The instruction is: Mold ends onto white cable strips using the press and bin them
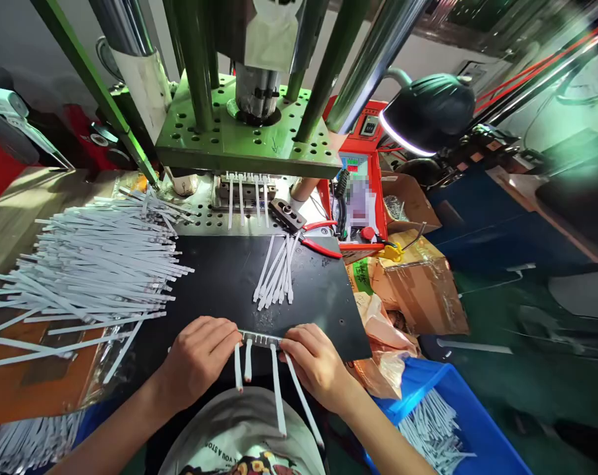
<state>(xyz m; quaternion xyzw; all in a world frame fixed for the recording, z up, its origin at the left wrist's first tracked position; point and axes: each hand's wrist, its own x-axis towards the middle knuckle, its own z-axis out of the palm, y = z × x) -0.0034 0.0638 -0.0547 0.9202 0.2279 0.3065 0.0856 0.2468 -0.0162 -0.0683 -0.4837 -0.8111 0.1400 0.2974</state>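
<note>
Between both hands is a slotted metal bar (pixel 260 339), held level at the near edge of the black work surface. Several white flat strips (pixel 277 389) hang from it toward my body. My left hand (pixel 204 349) pinches the bar's left end, fingers closed. At the right end, my right hand (pixel 314 361) grips it likewise, thumb partly hidden. Just beyond the bar, a small bunch of white strips (pixel 277 272) lies on the black surface (pixel 209 270). Farther off, more strips stick out of a metal mould (pixel 249 192) under the press's green plate (pixel 249 142).
A large pile of white strips (pixel 95 257) covers the left side. Red-handled pliers (pixel 323 248) and a dark metal block (pixel 286 215) lie by the mould. A lamp (pixel 427 112), red control box (pixel 380 198), cardboard box (pixel 417 290) and blue bin (pixel 481 422) stand at right.
</note>
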